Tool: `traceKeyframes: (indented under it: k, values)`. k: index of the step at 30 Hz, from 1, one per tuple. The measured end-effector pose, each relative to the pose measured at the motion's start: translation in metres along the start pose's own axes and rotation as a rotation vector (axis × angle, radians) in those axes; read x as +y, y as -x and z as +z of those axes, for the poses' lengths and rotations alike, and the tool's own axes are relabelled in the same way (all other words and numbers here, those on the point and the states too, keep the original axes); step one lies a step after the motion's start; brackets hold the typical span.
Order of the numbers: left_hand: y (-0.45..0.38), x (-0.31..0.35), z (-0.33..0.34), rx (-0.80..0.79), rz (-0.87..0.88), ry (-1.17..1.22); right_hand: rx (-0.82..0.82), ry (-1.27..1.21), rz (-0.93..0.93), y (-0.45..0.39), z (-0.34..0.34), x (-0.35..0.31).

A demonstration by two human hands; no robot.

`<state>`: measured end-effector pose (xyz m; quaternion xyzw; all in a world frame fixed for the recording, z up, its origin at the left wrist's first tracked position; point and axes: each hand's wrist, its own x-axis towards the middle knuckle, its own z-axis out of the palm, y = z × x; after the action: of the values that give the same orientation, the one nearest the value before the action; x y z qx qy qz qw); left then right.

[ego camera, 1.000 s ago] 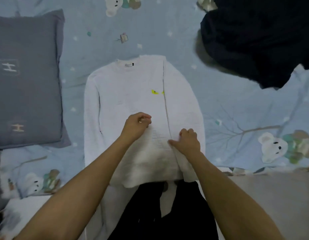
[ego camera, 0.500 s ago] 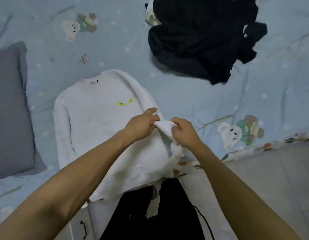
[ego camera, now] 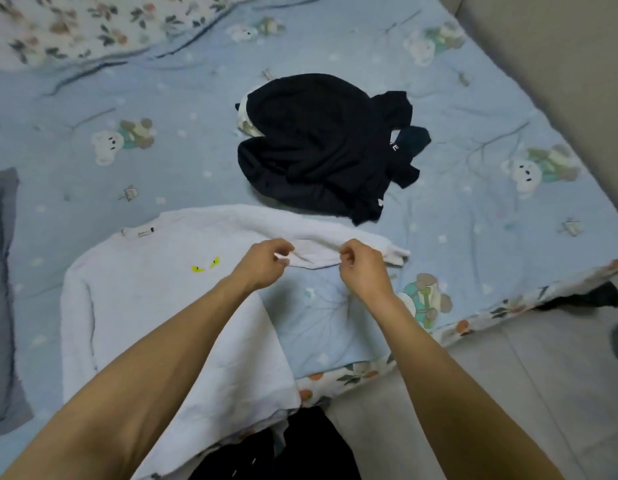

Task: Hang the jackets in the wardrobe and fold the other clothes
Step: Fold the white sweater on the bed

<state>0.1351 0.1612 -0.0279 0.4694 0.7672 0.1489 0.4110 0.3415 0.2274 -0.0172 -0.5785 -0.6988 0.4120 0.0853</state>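
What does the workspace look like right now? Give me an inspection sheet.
Surface: blue bedspread with bear print.
Job's things: white sweater lies flat, one sleeve stretched out to the side; dark clothes pile beyond it, unfolded.
Clutter: grey pillow at the left edge; floral quilt at the far side.
Hands: left hand and right hand both pinch the sleeve.
Cables: nothing seen.
Surroundings: floor to the right, a dark item at the bed's edge.
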Motion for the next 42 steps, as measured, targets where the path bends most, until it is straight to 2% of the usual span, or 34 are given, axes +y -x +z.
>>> traceKeyframes:
  k: [2,5,11,14,18,24,27,32,38,42]
  values:
    - [0.024,-0.016,-0.001,0.032,-0.079,0.125,-0.098,0.002,-0.009,0.006,0.018,-0.009]
    - [0.084,-0.061,-0.019,0.17,-0.239,0.281,-0.251,0.025,-0.096,0.024,0.065,-0.042]
    - [0.227,-0.174,-0.057,0.474,-0.547,0.462,-0.523,0.088,-0.293,0.091,0.166,-0.124]
    - [0.285,-0.238,-0.065,0.569,-0.693,0.574,-0.63,0.136,-0.37,0.129,0.214,-0.157]
    - [0.328,-0.314,-0.062,0.629,-0.785,0.661,-0.694,0.178,-0.386,0.171,0.26,-0.182]
    - [0.338,-0.44,-0.053,0.501,-0.875,0.692,-0.682,0.227,-0.273,0.23,0.347,-0.224]
    - [0.322,-0.474,-0.046,0.376,-0.861,0.686,-0.638,0.245,-0.23,0.242,0.378,-0.237]
    - [0.306,-0.49,-0.035,0.363,-0.85,0.886,-0.608,0.262,-0.13,0.253,0.414,-0.251]
    - [0.346,-0.48,-0.1,0.694,-0.541,0.603,-0.576,0.272,-0.127,0.26,0.429,-0.278]
    - [0.381,-0.494,-0.182,0.786,-0.424,0.386,-0.563,0.255,-0.198,0.261,0.44,-0.312]
